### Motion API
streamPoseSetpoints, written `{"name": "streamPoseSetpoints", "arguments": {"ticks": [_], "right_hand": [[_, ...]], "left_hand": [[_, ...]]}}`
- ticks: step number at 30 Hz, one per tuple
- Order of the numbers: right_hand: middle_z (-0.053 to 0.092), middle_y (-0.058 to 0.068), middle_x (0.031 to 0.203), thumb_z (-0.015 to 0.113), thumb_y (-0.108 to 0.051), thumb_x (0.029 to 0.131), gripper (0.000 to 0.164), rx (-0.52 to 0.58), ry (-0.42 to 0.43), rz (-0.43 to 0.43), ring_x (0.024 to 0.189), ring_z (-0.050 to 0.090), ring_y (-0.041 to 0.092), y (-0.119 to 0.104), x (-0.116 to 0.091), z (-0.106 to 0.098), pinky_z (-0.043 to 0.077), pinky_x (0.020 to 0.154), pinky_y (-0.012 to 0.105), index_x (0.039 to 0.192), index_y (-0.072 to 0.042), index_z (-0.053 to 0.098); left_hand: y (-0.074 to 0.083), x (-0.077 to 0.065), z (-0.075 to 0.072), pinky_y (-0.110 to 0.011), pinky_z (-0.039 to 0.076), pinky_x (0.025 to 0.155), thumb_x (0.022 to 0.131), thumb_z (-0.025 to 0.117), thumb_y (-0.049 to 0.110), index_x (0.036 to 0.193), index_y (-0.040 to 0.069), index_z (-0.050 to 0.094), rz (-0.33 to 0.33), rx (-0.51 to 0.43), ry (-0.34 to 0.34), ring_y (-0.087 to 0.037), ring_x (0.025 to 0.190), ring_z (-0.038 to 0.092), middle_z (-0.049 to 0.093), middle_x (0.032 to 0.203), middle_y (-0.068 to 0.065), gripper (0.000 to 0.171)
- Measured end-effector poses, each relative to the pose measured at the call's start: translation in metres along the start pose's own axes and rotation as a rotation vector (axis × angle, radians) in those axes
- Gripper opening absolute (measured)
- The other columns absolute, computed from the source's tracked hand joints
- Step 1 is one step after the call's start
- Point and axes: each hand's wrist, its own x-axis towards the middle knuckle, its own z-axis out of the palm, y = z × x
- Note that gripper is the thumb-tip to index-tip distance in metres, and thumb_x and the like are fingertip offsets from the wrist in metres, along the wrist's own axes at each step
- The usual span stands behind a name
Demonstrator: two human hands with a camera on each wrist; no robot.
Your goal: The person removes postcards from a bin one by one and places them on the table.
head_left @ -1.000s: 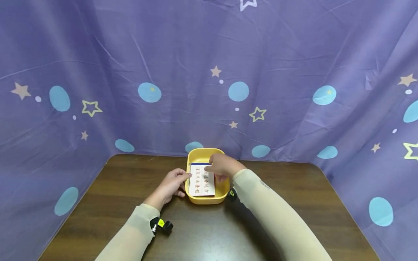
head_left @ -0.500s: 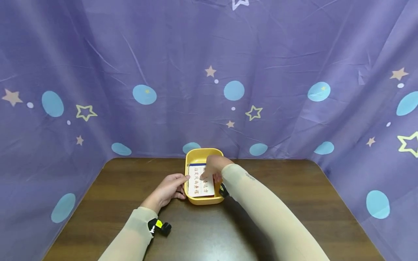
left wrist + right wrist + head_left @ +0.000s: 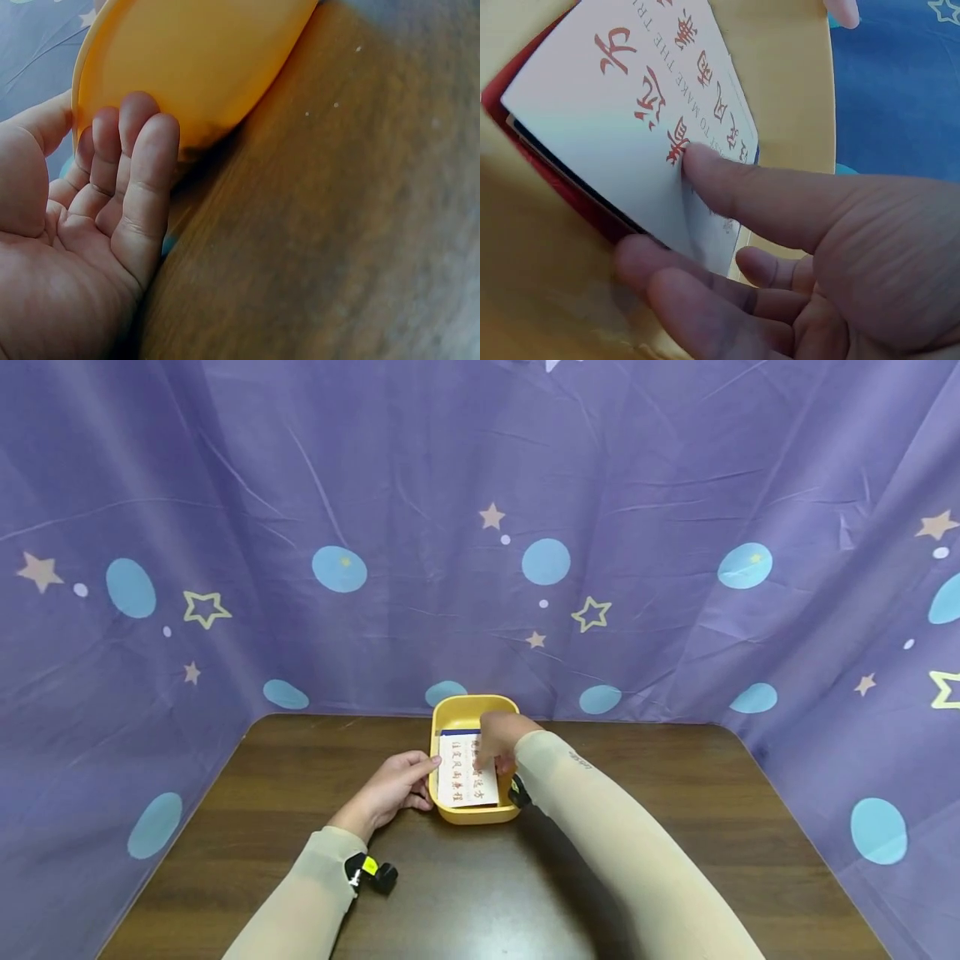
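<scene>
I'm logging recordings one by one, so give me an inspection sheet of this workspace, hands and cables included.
Surface: brown wood-grain table, glare near the front.
Job's things: yellow tray; inside, white card with red characters, over a red layer.
Clutter: nothing seen.
Hands: left hand holds the tray's left rim; right hand has its thumb on the card, fingers by its edge, grip unclear.
Cables: nothing seen.
Surroundings: purple curtain with stars and dots.
</scene>
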Motion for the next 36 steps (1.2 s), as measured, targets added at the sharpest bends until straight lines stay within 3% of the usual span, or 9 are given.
{"name": "streamPoseSetpoints", "arguments": {"ticks": [5,8,12,16,21,25,29,34,36], "right_hand": [[0.079,0.014,0.073,0.092,-0.020,0.085,0.033,0.031,0.005,-0.055,0.062,0.077,0.024,0.002,0.001,-0.004,0.067,0.059,0.034,0.101,-0.001,0.070],[0.076,0.014,0.068,0.091,-0.012,0.086,0.051,0.124,0.021,-0.094,0.057,0.073,0.022,0.002,-0.003,-0.008,0.069,0.064,0.037,0.125,0.007,0.064],[0.074,0.013,0.070,0.090,-0.006,0.085,0.082,0.298,0.057,-0.121,0.057,0.071,0.021,0.004,-0.009,-0.014,0.069,0.065,0.039,0.153,0.004,0.045],[0.074,0.012,0.078,0.089,-0.008,0.087,0.075,0.380,0.082,-0.120,0.060,0.070,0.020,0.009,-0.014,-0.019,0.067,0.062,0.033,0.150,0.003,0.050],[0.078,0.013,0.086,0.087,-0.012,0.090,0.048,0.433,0.117,-0.167,0.064,0.072,0.020,0.023,-0.020,-0.026,0.067,0.062,0.033,0.129,0.004,0.065],[0.075,0.008,0.082,0.082,-0.013,0.094,0.035,0.519,0.183,-0.243,0.066,0.068,0.020,0.044,-0.027,-0.030,0.064,0.064,0.036,0.123,0.001,0.071],[0.066,0.003,0.073,0.078,-0.010,0.095,0.039,0.664,0.257,-0.284,0.060,0.057,0.018,0.072,-0.038,-0.034,0.055,0.057,0.032,0.132,0.001,0.070],[0.062,-0.003,0.072,0.076,-0.014,0.098,0.049,0.698,0.355,-0.261,0.062,0.055,0.017,0.125,-0.051,-0.035,0.051,0.055,0.028,0.142,0.003,0.063],[0.069,-0.005,0.076,0.075,-0.016,0.100,0.054,0.707,0.372,-0.221,0.064,0.058,0.016,0.150,-0.056,-0.034,0.053,0.057,0.030,0.147,0.004,0.059]], "left_hand": [[0.001,-0.001,-0.001,-0.028,0.063,0.054,0.106,0.068,0.035,0.099,0.001,0.062,0.001,-0.005,0.003,-0.016,0.060,0.066,0.065,0.071,-0.003,0.035],[0.002,-0.001,-0.001,-0.028,0.063,0.054,0.106,0.068,0.035,0.099,0.001,0.061,0.002,-0.009,0.001,-0.016,0.060,0.067,0.065,0.072,-0.002,0.035],[0.002,-0.002,-0.002,-0.028,0.063,0.054,0.106,0.067,0.034,0.100,0.001,0.061,0.006,-0.015,-0.010,-0.016,0.060,0.067,0.065,0.071,-0.002,0.034],[0.001,-0.003,-0.003,-0.029,0.064,0.055,0.108,0.066,0.033,0.097,0.004,0.062,0.007,-0.017,-0.021,-0.016,0.060,0.067,0.066,0.071,-0.002,0.031],[0.003,-0.003,-0.002,-0.029,0.064,0.055,0.108,0.065,0.033,0.093,0.006,0.062,0.005,-0.024,-0.028,-0.017,0.061,0.067,0.066,0.072,-0.003,0.030],[0.004,-0.003,-0.002,-0.030,0.064,0.056,0.107,0.066,0.034,0.092,0.006,0.062,0.000,-0.028,-0.033,-0.017,0.061,0.066,0.065,0.072,-0.003,0.032],[0.005,-0.003,-0.002,-0.030,0.064,0.056,0.107,0.067,0.035,0.089,0.007,0.062,0.002,-0.028,-0.025,-0.018,0.061,0.066,0.064,0.072,-0.003,0.033],[0.005,-0.004,-0.001,-0.030,0.064,0.056,0.107,0.067,0.035,0.088,0.008,0.063,0.001,-0.029,-0.016,-0.017,0.061,0.066,0.064,0.072,-0.002,0.033],[0.005,-0.004,0.000,-0.030,0.065,0.057,0.107,0.066,0.035,0.090,0.007,0.063,-0.003,-0.027,-0.024,-0.017,0.061,0.066,0.064,0.072,-0.002,0.033]]}}
